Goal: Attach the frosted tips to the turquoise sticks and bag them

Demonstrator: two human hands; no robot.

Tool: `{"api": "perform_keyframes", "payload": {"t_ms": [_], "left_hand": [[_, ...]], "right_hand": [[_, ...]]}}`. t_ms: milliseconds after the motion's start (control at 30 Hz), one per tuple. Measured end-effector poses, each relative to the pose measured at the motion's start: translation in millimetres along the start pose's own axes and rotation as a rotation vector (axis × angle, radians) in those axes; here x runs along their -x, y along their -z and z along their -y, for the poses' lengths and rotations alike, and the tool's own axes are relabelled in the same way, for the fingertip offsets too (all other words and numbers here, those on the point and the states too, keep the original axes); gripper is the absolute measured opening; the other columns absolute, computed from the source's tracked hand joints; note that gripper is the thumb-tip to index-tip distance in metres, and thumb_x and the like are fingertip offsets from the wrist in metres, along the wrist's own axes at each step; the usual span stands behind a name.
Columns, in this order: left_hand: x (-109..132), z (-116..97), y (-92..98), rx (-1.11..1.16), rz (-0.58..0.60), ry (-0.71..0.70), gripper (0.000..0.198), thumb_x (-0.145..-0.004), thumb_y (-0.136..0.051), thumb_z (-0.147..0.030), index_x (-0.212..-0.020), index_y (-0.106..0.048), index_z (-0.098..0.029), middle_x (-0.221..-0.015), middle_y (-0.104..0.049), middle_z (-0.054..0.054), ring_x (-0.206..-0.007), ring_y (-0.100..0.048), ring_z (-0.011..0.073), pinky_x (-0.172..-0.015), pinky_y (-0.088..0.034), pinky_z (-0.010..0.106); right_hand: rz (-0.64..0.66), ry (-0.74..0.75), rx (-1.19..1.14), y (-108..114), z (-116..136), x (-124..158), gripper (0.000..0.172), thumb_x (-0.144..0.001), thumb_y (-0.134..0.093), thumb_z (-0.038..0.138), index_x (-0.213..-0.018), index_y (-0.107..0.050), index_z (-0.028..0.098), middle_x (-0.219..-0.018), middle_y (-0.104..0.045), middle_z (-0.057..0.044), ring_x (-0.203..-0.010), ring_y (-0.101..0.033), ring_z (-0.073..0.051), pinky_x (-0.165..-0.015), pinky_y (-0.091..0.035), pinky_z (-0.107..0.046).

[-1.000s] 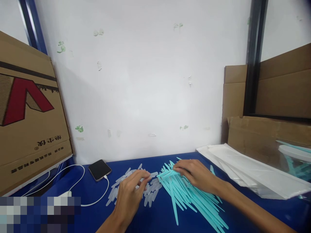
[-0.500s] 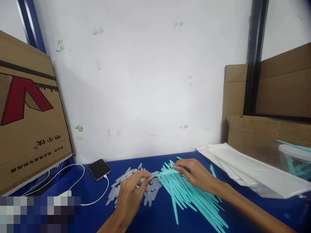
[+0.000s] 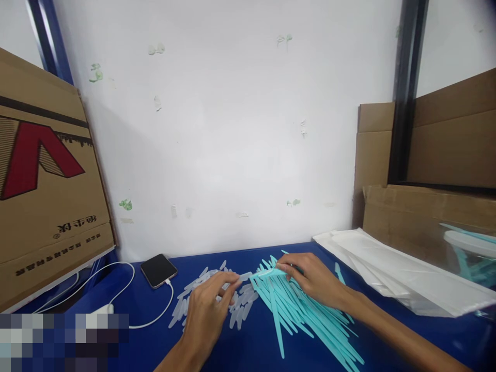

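Observation:
My left hand (image 3: 211,302) pinches a small translucent plastic cap (image 3: 245,277) between thumb and fingertips. My right hand (image 3: 310,276) is closed on a long turquoise plastic stick with a tapered end (image 3: 267,274), held nearly level. The tip of that stick points left and meets or nearly meets the cap's end; I cannot tell if it is inside. Beneath my right hand lies a heap of similar turquoise sticks (image 3: 310,320). A scattered pile of translucent caps (image 3: 242,310) lies around and behind my left hand, which hides part of it.
A phone (image 3: 158,270) with a white cable lies at the back left, near a large printed cardboard box (image 3: 50,196). White plastic bags (image 3: 387,268) lie on the blue table (image 3: 248,351) at right, beside a clear tub (image 3: 473,258) with turquoise sticks. A white wall (image 3: 240,129) stands behind.
The cap in my left hand has shifted slightly left and tilted a little. My right hand keeps almost the same place with the turquoise stick.

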State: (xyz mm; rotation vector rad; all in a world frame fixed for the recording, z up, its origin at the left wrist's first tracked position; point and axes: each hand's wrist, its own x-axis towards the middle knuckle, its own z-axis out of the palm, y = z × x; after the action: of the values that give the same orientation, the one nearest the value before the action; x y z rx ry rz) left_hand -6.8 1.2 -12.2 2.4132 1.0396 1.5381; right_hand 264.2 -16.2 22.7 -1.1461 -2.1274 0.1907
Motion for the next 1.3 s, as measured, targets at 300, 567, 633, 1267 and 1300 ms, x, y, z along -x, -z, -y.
{"api": "perform_keyframes", "payload": {"t_ms": [300, 567, 633, 1267, 1300], "left_hand": [[0, -2, 0.6, -0.009, -0.006, -0.049, 0.014, -0.096, -0.057, -0.029, -0.094, -0.068, -0.021, -0.092, -0.075, 0.003, -0.049, -0.064, 0.009, -0.041, -0.049, 0.018], [-2, -7, 3.4, 0.052, -0.051, 0.039, 0.014, -0.093, -0.061, -0.032, -0.091, -0.069, -0.021, -0.091, -0.075, 0.004, -0.048, -0.065, 0.0101, -0.041, -0.051, 0.019], [-2, -7, 1.9, 0.094, -0.023, 0.047, 0.015, -0.093, -0.061, -0.033, -0.09, -0.07, -0.02, -0.091, -0.076, 0.005, -0.048, -0.066, 0.0107, -0.041, -0.051, 0.019], [6, -7, -4.8, 0.103, 0.152, -0.098, 0.024, -0.097, -0.054, -0.023, -0.113, -0.072, -0.025, -0.087, -0.072, 0.004, -0.05, -0.059, 0.0084, -0.044, -0.045, 0.019], [6, -8, -4.7, 0.092, 0.148, -0.102, 0.024, -0.098, -0.054, -0.024, -0.113, -0.072, -0.024, -0.088, -0.072, 0.004, -0.05, -0.059, 0.0083, -0.044, -0.045, 0.019]], "right_hand": [[0.015, 0.012, -0.037, 3, 1, -1, 0.042, -0.104, -0.035, 0.042, -0.091, -0.069, 0.021, -0.087, -0.072, -0.004, -0.071, -0.066, -0.017, -0.067, -0.048, -0.027], [0.01, -0.001, -0.057, 0, -1, 0, 0.043, -0.104, -0.035, 0.043, -0.095, -0.07, 0.02, -0.089, -0.072, -0.005, -0.073, -0.065, -0.017, -0.068, -0.048, -0.027], [0.012, 0.0, -0.072, 1, 0, 0, 0.042, -0.104, -0.035, 0.043, -0.094, -0.069, 0.02, -0.09, -0.072, -0.005, -0.073, -0.065, -0.017, -0.068, -0.048, -0.027], [0.087, 0.043, -0.131, -14, 12, 5, 0.044, -0.104, -0.036, 0.045, -0.081, -0.066, 0.022, -0.07, -0.067, 0.0, -0.063, -0.061, -0.015, -0.066, -0.042, -0.027], [0.088, 0.042, -0.129, -14, 13, 5, 0.044, -0.104, -0.036, 0.045, -0.081, -0.065, 0.022, -0.07, -0.066, 0.0, -0.062, -0.061, -0.015, -0.065, -0.042, -0.027]]}}
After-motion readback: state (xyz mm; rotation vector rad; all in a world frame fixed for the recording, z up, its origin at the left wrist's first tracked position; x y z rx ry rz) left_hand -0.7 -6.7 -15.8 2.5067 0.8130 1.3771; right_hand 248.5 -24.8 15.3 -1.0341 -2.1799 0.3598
